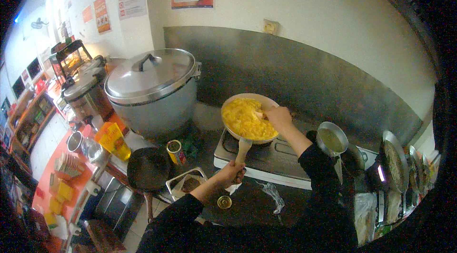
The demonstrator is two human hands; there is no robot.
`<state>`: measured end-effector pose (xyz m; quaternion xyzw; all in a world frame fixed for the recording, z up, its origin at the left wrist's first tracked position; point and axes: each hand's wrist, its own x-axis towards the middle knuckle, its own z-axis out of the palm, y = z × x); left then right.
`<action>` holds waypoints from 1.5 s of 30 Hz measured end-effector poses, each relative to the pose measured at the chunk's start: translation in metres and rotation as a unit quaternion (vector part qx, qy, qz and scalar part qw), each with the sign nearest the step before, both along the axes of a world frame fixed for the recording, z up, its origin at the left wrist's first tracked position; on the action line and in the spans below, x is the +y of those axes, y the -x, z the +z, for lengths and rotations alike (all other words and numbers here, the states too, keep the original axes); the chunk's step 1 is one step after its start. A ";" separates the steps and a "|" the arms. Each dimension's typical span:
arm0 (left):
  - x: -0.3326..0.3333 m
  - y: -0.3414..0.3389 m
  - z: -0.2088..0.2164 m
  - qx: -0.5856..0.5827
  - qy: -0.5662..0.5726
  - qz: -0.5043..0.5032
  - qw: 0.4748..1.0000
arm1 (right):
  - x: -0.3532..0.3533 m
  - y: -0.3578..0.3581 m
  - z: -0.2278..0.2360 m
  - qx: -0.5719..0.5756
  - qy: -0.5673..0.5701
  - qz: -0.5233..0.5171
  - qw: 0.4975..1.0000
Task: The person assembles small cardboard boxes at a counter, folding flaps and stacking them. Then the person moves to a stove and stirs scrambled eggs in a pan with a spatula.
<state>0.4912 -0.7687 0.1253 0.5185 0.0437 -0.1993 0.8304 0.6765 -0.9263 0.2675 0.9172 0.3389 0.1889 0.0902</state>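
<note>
A pale frying pan (pixel 271 102) sits on a portable gas stove (pixel 290 170), filled with soft yellow food (pixel 245 117) that looks like scrambled egg. My left hand (pixel 232 174) is closed around the pan's light handle (pixel 243 149), which points toward me. Over the pan's right side, my right hand (pixel 279 118) grips a pale utensil (pixel 260 115) whose end dips into the yellow food. The hand and the food cover most of this utensil, so its exact kind is hidden.
A large lidded pot (pixel 152 105) stands at the back left. Nearer are an open can (pixel 176 152), a dark pan (pixel 148 168), a square metal container (pixel 191 184) and a round can lid (pixel 224 202). A saucepan (pixel 332 139) sits right of the stove, beside crumpled plastic (pixel 272 195).
</note>
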 end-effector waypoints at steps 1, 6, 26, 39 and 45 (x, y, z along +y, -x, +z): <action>-0.002 0.003 0.007 0.037 0.034 0.003 0.999 | 0.005 0.014 0.000 -0.019 0.031 0.010 0.999; -0.009 0.006 0.024 0.056 0.054 0.001 0.997 | -0.003 0.059 -0.010 -0.214 0.130 0.100 0.963; -0.009 0.009 0.023 -0.062 -0.144 0.000 0.988 | -0.029 -0.008 0.015 0.151 -0.011 -0.213 0.965; -0.018 -0.001 0.013 0.020 -0.039 0.019 0.999 | 0.038 0.018 -0.013 -0.058 0.018 -0.050 0.997; -0.019 -0.011 -0.010 0.019 -0.012 0.029 0.999 | 0.031 0.066 -0.004 -0.057 0.050 0.013 0.997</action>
